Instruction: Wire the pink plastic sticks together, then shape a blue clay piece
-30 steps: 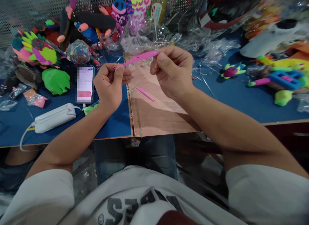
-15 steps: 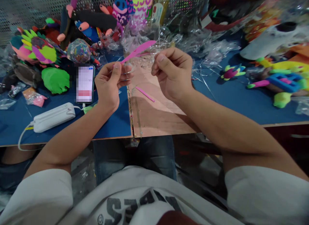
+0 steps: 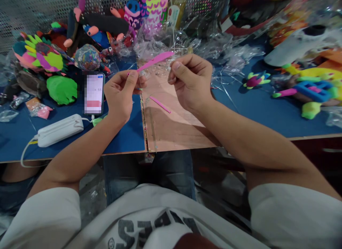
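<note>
Between thumb and fingers, my left hand pinches a pink plastic clay knife, its broad blade slanting up to the right. The tip of the blade ends just short of my right hand. My right hand is closed, thumb against the fingers; something clear and thin seems to show at the fingertips, but I cannot make it out. Below and between the hands a thin pink stick lies on the bare wooden board.
Colourful clay figures crowd the left rear, near a green clay lump. A phone and a white power bank with cable lie left. Crumpled clear plastic spreads behind. A small clay turtle sits right.
The knife has tilted slightly flatter, and its blade tip is a little lower. My left hand has shifted slightly; my right hand stays nearly where it was.
</note>
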Motion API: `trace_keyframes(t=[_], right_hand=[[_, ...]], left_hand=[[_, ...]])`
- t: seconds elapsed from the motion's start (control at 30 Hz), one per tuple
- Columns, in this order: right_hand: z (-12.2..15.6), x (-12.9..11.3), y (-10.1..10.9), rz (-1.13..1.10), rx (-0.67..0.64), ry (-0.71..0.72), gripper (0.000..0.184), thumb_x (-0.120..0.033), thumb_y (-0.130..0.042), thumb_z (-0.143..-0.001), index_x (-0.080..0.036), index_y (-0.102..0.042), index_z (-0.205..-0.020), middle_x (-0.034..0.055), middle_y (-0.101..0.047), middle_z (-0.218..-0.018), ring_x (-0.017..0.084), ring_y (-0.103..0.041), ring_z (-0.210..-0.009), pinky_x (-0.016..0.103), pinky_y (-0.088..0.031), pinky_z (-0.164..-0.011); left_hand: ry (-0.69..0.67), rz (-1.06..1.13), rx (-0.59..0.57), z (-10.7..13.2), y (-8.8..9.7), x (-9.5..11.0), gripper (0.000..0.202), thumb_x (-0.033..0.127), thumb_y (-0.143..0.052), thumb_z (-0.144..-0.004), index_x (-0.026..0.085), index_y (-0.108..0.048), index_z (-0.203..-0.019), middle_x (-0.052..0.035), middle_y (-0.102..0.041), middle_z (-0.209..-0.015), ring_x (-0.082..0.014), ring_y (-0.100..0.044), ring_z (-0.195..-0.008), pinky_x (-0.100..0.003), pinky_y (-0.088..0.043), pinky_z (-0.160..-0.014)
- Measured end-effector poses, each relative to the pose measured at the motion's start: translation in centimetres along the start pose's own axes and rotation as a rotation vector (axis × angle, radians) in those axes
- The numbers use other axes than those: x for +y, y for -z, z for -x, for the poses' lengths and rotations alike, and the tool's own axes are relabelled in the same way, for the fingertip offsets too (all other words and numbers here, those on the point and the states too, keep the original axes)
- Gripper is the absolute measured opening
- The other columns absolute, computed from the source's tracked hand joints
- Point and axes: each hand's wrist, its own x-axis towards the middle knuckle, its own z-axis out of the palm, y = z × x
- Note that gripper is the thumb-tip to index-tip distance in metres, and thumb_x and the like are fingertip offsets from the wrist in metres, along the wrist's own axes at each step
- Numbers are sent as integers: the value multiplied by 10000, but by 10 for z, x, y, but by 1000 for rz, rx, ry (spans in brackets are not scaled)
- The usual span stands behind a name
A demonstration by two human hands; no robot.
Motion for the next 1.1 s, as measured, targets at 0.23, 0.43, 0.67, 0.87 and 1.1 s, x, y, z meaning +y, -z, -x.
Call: trace_keyframes(t=[0.23,0.43,0.67,0.87,1.1], right_hand=[[-2,8,6,-66,-69,69,388,-653,-997,-820,-384,-717,-823,0,-679,-724,241,-542,-699,475,-481,-713],[-2,2,2,-25,-13,56,438,-705,-1004,-766,-372,-719,-769,6,-647,-680,240,-527,-660,462,-459,-687],[-3,2,2,40,5,83,464,-676,-973,-794,-349,-650,-733,13,-627,-667,245,-561,-651,449,-434,-621],[-1,-4,1,74,-17,80,436,-671,-944,-789,-360,-647,-720,14,-645,-673,242,-536,-653,480,-438,-673],[-3,-2,3,91,-23,88,432,-703,-909,-814,-366,-647,-744,15,-605,-641,253,-514,-659,482,-412,-688]], left_hand=[[-49,-107,23,3,-1,4,224,552,-950,-927,356,-870,-857,22,-861,-824,-166,-812,-715,-276,-647,-617],[-89,-105,-6,0,0,3,254,544,-962,-924,317,-877,-846,15,-852,-782,-147,-802,-675,-247,-627,-581],[-105,-92,-8,-5,3,-3,346,649,-980,-871,325,-864,-833,19,-837,-769,-147,-777,-648,-263,-596,-559],[-125,-88,-40,-7,6,-7,325,650,-958,-896,347,-855,-836,26,-831,-772,-158,-783,-657,-284,-593,-570],[-142,-113,-28,-8,7,-9,334,641,-958,-901,329,-848,-850,29,-823,-768,-145,-741,-624,-302,-560,-549]])
